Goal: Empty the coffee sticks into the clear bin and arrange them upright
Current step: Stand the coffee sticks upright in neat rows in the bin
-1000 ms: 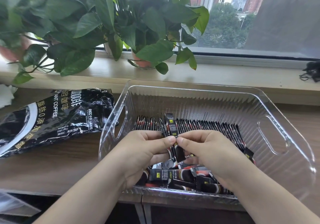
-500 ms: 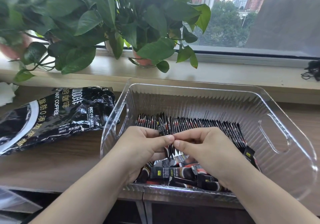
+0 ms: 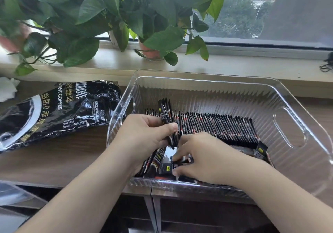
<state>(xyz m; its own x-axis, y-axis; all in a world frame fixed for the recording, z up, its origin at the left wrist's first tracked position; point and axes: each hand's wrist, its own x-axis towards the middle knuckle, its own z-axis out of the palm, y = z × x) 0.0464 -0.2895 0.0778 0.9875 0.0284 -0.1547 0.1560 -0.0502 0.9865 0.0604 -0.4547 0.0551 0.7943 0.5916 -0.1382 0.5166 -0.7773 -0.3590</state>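
Observation:
The clear ribbed bin (image 3: 207,81) stands on the wooden desk. A long row of black coffee sticks (image 3: 225,126) stands upright across its middle. My left hand (image 3: 144,135) pinches a few upright sticks (image 3: 166,113) at the row's left end. Loose sticks (image 3: 162,167) lie flat along the bin's near wall. My right hand (image 3: 203,158) reaches down among them, its fingertips curled on one loose stick. A single stick (image 3: 260,149) leans at the row's right end.
The flattened black coffee bag (image 3: 54,112) lies on the desk left of the bin. Potted plants (image 3: 100,16) fill the windowsill behind. A white object (image 3: 7,88) sits at the far left, and a black cable (image 3: 326,65) at the far right.
My right hand has left the upright sticks and dropped toward me onto the loose pile. My left hand keeps hold of the sticks at the row's left end.

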